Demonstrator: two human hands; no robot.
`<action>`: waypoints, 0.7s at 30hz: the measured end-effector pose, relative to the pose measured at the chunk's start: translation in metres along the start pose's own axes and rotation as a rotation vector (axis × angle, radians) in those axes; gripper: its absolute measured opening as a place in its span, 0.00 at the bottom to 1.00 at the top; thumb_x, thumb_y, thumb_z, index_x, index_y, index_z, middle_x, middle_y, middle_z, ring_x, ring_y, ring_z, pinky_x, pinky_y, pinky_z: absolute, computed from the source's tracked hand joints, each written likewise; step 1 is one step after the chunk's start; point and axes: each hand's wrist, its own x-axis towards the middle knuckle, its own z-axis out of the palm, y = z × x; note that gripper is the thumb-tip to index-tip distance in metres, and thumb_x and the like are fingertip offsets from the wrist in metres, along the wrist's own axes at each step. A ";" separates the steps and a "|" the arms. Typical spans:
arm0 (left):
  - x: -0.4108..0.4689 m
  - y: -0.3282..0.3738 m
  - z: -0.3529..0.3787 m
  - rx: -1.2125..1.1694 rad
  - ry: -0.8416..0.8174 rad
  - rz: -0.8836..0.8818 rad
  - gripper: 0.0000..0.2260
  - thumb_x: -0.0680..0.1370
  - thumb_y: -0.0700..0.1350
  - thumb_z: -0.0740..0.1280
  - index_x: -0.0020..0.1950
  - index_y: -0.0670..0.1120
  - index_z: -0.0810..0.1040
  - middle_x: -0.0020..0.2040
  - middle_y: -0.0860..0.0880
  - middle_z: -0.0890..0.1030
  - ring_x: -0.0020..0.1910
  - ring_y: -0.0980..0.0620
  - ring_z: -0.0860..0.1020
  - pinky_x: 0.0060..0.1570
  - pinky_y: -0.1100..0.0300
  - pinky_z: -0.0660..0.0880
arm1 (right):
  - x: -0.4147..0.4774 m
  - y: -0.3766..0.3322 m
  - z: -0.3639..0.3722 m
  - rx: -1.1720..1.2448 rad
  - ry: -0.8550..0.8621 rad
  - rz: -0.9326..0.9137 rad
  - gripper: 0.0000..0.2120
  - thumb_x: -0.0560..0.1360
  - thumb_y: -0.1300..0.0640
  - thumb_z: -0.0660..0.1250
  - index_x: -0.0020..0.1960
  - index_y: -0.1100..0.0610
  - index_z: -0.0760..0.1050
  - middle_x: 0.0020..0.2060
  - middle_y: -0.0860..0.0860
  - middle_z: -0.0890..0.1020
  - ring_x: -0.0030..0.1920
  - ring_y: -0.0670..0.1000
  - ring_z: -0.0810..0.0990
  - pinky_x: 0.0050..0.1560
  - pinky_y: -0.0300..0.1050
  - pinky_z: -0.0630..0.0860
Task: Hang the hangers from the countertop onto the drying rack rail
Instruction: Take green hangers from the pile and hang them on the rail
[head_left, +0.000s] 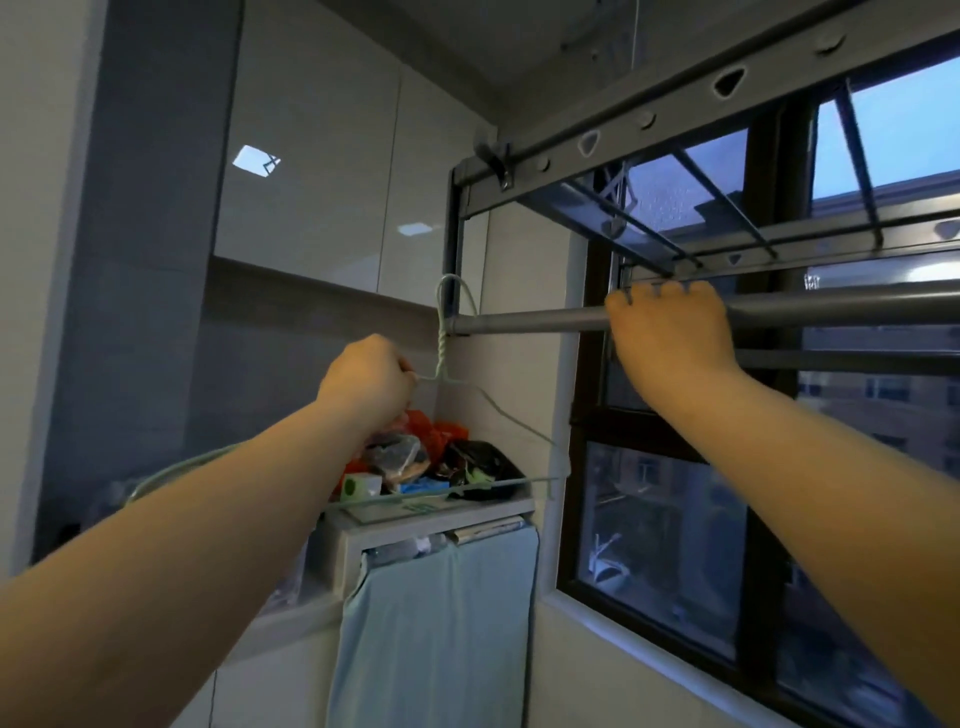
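Note:
A pale green wire hanger (443, 358) is up at the left end of the grey drying rack rail (540, 320). Its hook curves over the rail's tip. My left hand (366, 384) grips the hanger's shoulder just left of its twisted neck. The hanger's lower bar slants across in front of the shelf clutter. My right hand (670, 332) holds the rail further right, fingers curled over its top. A second rail runs below and behind it.
The rack's frame (649, 124) with punched holes hangs overhead. A barred window (675, 545) fills the right. Below the hanger a shelf (436, 514) carries bags and packets, with a light blue cloth (436, 634) hanging from it. White wall cabinets (311, 156) stand at the left.

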 end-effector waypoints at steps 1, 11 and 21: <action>0.005 0.000 0.005 -0.001 0.002 -0.007 0.14 0.77 0.40 0.61 0.31 0.41 0.75 0.36 0.39 0.80 0.43 0.39 0.81 0.46 0.47 0.80 | 0.001 0.002 0.002 0.020 0.020 0.001 0.16 0.79 0.62 0.55 0.66 0.60 0.62 0.58 0.58 0.73 0.57 0.58 0.73 0.58 0.50 0.68; 0.041 0.002 0.041 -0.083 0.016 0.003 0.11 0.77 0.36 0.59 0.40 0.41 0.79 0.43 0.38 0.82 0.43 0.39 0.81 0.46 0.48 0.80 | 0.000 0.007 0.018 0.066 0.080 -0.032 0.17 0.80 0.62 0.53 0.69 0.59 0.61 0.58 0.55 0.74 0.56 0.55 0.73 0.50 0.46 0.66; 0.051 -0.012 0.057 -0.050 -0.078 -0.092 0.14 0.75 0.33 0.63 0.29 0.43 0.76 0.33 0.44 0.79 0.41 0.41 0.81 0.47 0.47 0.80 | -0.001 0.007 0.016 0.113 0.081 -0.032 0.17 0.79 0.63 0.53 0.68 0.58 0.62 0.58 0.56 0.74 0.57 0.56 0.73 0.55 0.48 0.66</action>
